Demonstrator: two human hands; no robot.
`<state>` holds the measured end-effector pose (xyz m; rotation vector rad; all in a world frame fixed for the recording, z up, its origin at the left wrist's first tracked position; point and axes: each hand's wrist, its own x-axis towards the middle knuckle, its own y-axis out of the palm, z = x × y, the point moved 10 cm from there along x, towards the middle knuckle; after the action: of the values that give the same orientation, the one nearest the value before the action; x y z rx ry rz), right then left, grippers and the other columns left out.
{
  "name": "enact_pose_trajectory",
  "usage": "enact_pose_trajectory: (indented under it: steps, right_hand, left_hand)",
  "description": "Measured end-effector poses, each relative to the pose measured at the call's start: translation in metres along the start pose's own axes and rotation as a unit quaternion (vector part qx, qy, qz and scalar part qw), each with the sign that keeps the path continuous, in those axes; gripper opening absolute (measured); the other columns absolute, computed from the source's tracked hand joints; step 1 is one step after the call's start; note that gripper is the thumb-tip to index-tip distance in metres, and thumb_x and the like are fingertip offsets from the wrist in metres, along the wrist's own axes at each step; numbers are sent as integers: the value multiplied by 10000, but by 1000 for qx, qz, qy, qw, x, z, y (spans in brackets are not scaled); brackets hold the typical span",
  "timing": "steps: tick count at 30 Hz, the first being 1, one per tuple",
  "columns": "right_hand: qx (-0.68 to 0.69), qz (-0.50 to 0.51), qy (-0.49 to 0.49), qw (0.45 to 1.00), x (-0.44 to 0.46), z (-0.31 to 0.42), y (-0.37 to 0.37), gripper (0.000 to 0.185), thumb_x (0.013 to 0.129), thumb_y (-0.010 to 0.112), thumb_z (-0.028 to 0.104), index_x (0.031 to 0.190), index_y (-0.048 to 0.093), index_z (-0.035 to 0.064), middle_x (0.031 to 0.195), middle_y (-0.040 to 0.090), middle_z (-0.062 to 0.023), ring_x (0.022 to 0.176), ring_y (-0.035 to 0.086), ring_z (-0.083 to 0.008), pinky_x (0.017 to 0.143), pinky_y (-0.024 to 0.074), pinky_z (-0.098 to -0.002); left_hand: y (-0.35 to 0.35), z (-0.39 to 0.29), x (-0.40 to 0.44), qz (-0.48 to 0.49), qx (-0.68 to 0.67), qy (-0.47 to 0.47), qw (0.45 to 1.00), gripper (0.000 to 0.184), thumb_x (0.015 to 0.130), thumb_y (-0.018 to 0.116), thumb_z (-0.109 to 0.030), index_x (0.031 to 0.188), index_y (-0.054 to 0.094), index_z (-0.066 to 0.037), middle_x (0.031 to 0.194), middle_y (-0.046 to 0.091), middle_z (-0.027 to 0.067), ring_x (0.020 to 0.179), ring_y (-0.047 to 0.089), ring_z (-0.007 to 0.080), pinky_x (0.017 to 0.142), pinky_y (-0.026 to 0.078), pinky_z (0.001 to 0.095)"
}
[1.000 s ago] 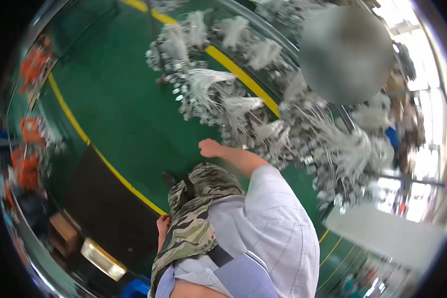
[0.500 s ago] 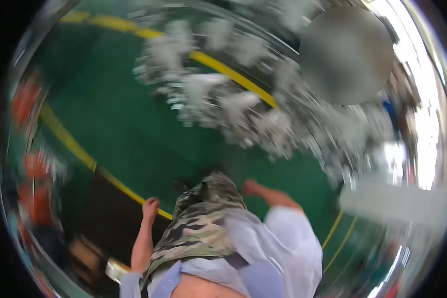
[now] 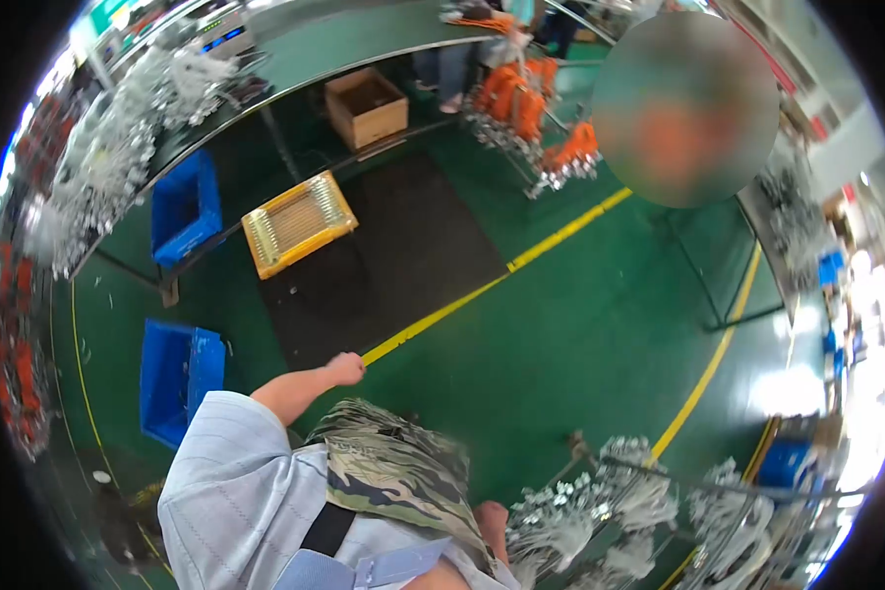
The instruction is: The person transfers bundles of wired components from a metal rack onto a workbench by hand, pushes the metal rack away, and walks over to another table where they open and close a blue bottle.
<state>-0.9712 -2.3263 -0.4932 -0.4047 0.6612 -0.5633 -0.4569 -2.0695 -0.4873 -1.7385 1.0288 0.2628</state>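
My left hand [image 3: 346, 369] swings out in front of my body, fingers curled in, with nothing visible in it. Below it runs a yellow floor line beside a dark mat [image 3: 393, 265]. Low by my right hip, my right hand [image 3: 492, 519] is partly hidden by the camouflage apron [image 3: 393, 467], and its fingers cannot be made out. Nearest to that hand are bundles of white cables with metallic ends [image 3: 560, 526], hanging on a rack; a gap appears between them and the hand.
A long workbench [image 3: 315, 54] with cable bundles stands ahead and left. Near it are blue bins [image 3: 180, 379], a cardboard box [image 3: 367, 106] and a yellow-framed slatted object [image 3: 300, 224]. Orange cable bundles [image 3: 511, 98] hang farther off. Another table [image 3: 762, 231] stands right.
My view has swung round: the bench, mat and blue bins are now ahead and left, and white cable bundles are lower right. My left arm reaches farther forward; my right hand is lower.
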Motion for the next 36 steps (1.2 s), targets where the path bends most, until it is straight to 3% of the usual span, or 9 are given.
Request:
enact_pose_trajectory:
  steps: [1,3,11,13,15,19,23,28,36]
  right_hand:
    - [-12,12,-12,1000,25,12,-13,110,730,600,59,755,672,-20,659,633,-92,521,588,-173,450,454,-305]
    - [284,2,270,920,81,5,-18,119,755,577,-18,853,645,-25,691,628,-102,507,588,-178,401,429,-275]
    - [155,116,184,964,250,151,15,257,795,598,21,1042,648,-32,746,635,-115,552,602,-182,469,476,-286]
    - [101,153,153,971,277,177,21,257,807,626,57,1047,655,-29,725,634,-114,584,611,-192,503,483,-303]
    - [-91,192,-7,977,298,241,8,345,785,648,191,1056,680,-20,846,690,-132,729,657,-223,689,528,-340]
    - [-30,227,52,972,366,243,-5,171,763,569,-4,910,644,-47,663,603,-83,477,545,-153,393,414,-284]
    - [0,246,104,964,455,236,-17,139,741,562,-46,866,619,-65,626,546,-84,439,523,-166,336,352,-279]
    - [6,239,100,966,546,305,19,271,769,570,-32,1029,609,-98,696,596,-109,508,571,-163,373,390,-278]
    - [-162,333,-22,929,593,479,131,409,779,628,72,1152,597,-94,759,649,-117,578,611,-163,500,485,-270]
  left_hand:
    - [-9,36,9,-24,2,-26,999,206,761,583,-172,878,742,-114,937,698,172,892,673,369,812,543,454]
    - [-43,81,-5,-107,-70,-107,986,187,769,561,-133,820,729,-69,921,688,210,906,659,393,824,533,476]
    - [22,113,-39,-102,-153,-240,953,212,760,566,-156,856,746,-96,983,691,202,969,652,372,889,517,450]
    - [66,89,-27,15,-192,-224,955,254,742,617,-193,952,754,-147,1025,700,152,981,661,322,852,529,413]
    - [73,56,-17,17,-199,-219,955,307,733,671,-260,1024,743,-193,1046,700,134,989,659,320,853,523,407]
    - [32,12,25,-16,-179,-157,971,316,761,650,-296,1024,732,-140,1029,696,159,975,659,327,844,520,423]
    - [-59,-12,33,-127,-291,-212,924,281,767,591,-240,961,732,-93,923,704,175,896,677,325,818,530,408]
    - [-98,-6,45,-237,-348,-208,883,239,770,563,-216,871,730,-78,874,702,180,850,683,324,786,536,412]
    - [-37,97,116,-81,-315,-330,886,222,752,566,-188,848,735,-80,853,693,196,844,686,338,775,533,427]
